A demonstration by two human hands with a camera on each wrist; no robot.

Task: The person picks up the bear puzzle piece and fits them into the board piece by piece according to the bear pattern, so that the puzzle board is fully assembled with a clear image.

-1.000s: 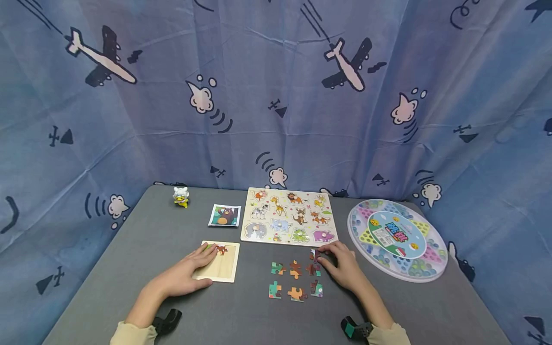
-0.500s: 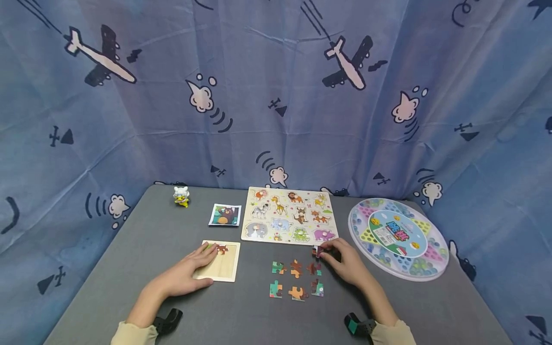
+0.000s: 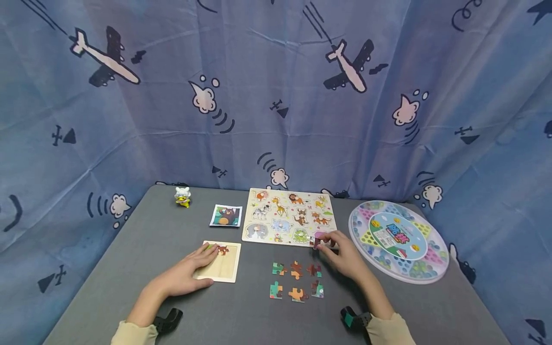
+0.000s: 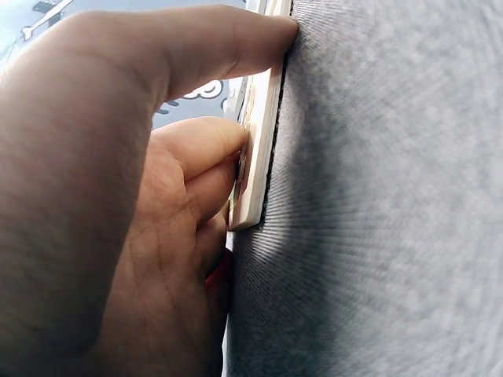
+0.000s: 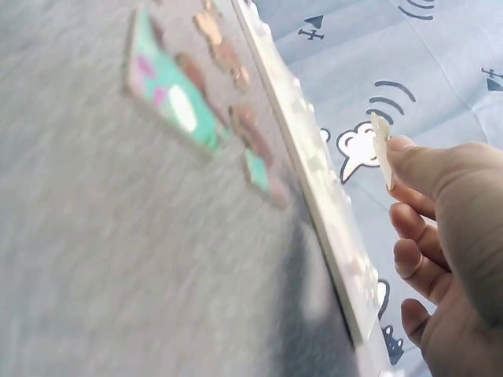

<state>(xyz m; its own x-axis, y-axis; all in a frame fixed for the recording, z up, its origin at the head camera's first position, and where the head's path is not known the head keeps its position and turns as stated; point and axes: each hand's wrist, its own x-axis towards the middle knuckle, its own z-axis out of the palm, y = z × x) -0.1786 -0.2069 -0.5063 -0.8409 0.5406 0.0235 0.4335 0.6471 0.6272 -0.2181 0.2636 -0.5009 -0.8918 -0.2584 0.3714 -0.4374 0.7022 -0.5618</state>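
Observation:
In the head view the left hand lies flat with spread fingers on the left part of a small wooden tray; brown puzzle pieces show in the tray's upper part beside the fingertips. The left wrist view shows fingers on the tray's edge. My right hand pinches one puzzle piece between thumb and fingers, raised off the table; in the right wrist view the piece is seen edge-on. Several loose pieces lie in two rows left of and below that hand.
Behind the loose pieces lies a wooden animal board. A round marble game box is at the right. A bear picture card lies behind the tray, and a small white and yellow figurine stands at the back left.
The right hand has taken hold of the piece at the top right of the loose ones and lifted it slightly, toward the animal board. The left hand stays on the tray.

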